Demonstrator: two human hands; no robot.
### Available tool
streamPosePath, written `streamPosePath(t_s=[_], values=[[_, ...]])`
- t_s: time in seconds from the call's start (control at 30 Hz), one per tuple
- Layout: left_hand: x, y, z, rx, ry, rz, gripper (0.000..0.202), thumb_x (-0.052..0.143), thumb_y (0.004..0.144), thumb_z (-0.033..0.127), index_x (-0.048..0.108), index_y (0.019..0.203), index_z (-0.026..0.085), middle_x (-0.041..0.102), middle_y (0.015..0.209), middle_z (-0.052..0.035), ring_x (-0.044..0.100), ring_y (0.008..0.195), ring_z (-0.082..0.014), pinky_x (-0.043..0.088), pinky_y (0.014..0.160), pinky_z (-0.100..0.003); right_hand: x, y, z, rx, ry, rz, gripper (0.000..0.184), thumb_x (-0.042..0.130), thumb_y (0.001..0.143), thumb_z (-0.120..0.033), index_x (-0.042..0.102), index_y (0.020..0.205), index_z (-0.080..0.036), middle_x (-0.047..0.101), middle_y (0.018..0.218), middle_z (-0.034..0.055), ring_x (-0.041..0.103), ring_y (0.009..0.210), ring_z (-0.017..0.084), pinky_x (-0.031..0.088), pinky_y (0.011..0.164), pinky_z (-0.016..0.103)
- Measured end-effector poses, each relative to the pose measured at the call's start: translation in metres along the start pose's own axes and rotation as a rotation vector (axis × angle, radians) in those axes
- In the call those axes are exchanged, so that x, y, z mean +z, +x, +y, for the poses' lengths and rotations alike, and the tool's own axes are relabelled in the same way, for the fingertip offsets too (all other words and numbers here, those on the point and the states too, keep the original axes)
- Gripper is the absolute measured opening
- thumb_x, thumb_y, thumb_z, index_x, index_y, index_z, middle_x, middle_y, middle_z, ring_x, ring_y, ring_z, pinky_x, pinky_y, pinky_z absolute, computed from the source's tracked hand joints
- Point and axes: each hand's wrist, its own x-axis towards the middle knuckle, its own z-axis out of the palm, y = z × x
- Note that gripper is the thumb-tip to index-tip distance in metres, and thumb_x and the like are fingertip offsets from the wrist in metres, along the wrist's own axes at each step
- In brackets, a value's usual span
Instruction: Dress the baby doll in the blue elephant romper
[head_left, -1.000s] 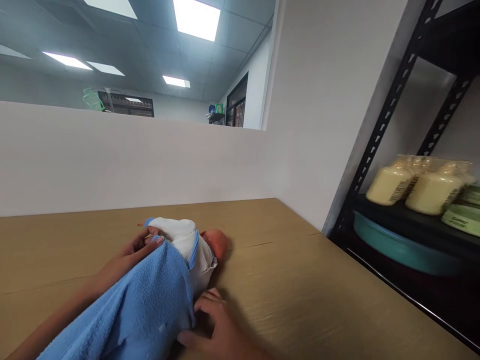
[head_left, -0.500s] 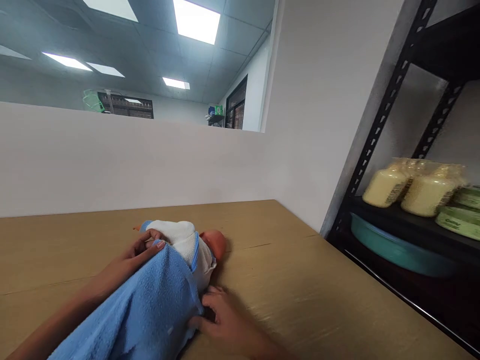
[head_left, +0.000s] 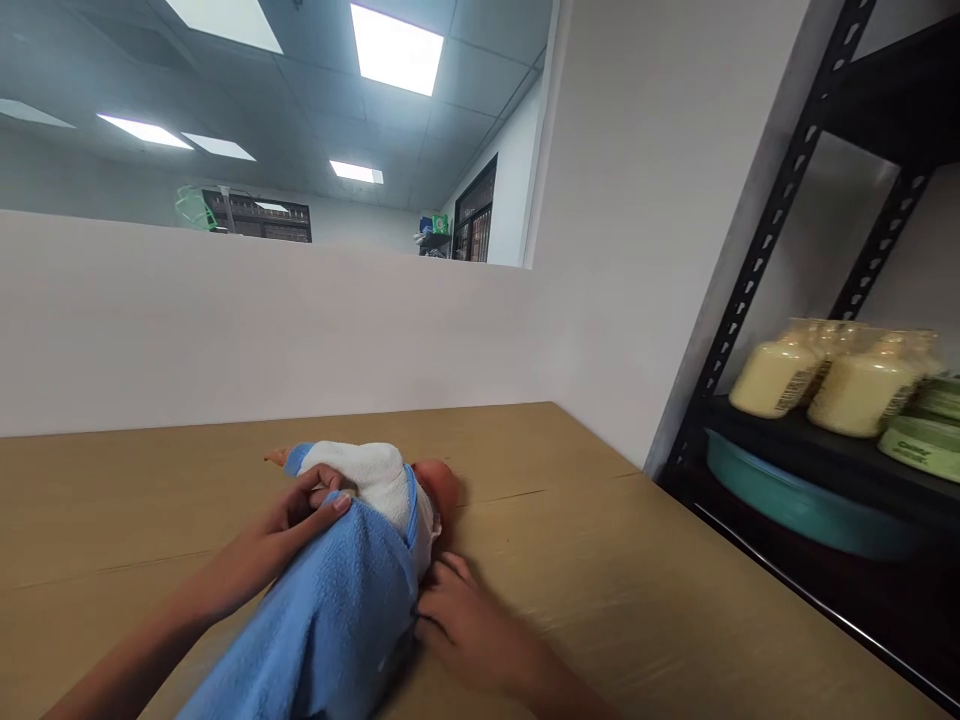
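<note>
A baby doll (head_left: 384, 478) in a white top with blue trim lies on the brown table, its orange head (head_left: 439, 487) toward the right and a small hand (head_left: 277, 456) poking out at the left. Over its lower part drapes a blue towel (head_left: 341, 590). My left hand (head_left: 311, 510) pinches the towel's upper edge between thumb and fingers, against the doll. On the other side, my right hand (head_left: 454, 610) rests low beside the doll, its curled fingers closed on the towel's right edge. The doll's legs are hidden under the cloth.
The brown table (head_left: 600, 560) meets a white half wall (head_left: 300, 330) at the back. On the right stands a black metal shelf (head_left: 750, 280) with cream-coloured bottles (head_left: 862, 390), green tubs (head_left: 922, 440) and a teal basin (head_left: 802, 500) beneath.
The view has shifted slightly. Both hands and the towel edge sit a little farther right, and the right hand's fingers have closed in at the towel's edge.
</note>
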Motion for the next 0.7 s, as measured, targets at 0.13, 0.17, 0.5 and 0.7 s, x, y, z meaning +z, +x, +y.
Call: streamPosePath(t_s=[0.13,0.17,0.5,0.7], values=[[0.008,0.000,0.002,-0.019,0.061,0.086,0.045,0.062,0.096,0.072,0.056,0.105,0.028,0.053,0.098,-0.0001,0.048,0.098,-0.0263,0.040,0.087,-0.036,0.004,0.005,0.027,0.081,-0.039,0.139,0.016,0.054,0.092,-0.009,0.060,0.086,-0.023,0.066,0.100,0.0058,0.060,0.109,0.026,0.042,0.112,0.054],[0.010,0.000,0.002,-0.026,0.074,0.104,0.046,0.061,0.097,0.073,0.056,0.105,0.028,0.053,0.099,-0.0003,0.048,0.099,-0.0267,0.040,0.088,-0.036,0.005,0.006,0.035,0.115,-0.018,0.198,0.017,0.054,0.090,-0.008,0.063,0.093,-0.023,0.068,0.106,0.0082,0.060,0.111,0.028,0.044,0.110,0.054],[0.047,0.017,0.006,0.141,0.032,0.078,0.032,0.054,0.105,0.058,0.055,0.120,0.029,0.059,0.112,-0.0022,0.055,0.108,-0.0245,0.046,0.094,-0.036,-0.004,0.014,0.024,0.471,0.733,0.669,0.058,0.060,0.091,-0.075,0.065,0.123,-0.026,0.069,0.133,0.0117,0.060,0.129,0.032,0.048,0.106,0.048],[0.079,0.036,0.011,0.302,0.207,0.079,0.031,0.056,0.105,0.048,0.056,0.130,0.029,0.063,0.130,-0.0069,0.058,0.124,-0.0296,0.047,0.108,-0.048,-0.035,0.014,0.012,0.616,1.083,0.558,0.103,0.082,0.058,-0.088,0.060,0.143,-0.034,0.066,0.146,0.0112,0.058,0.136,0.039,0.054,0.097,0.048]])
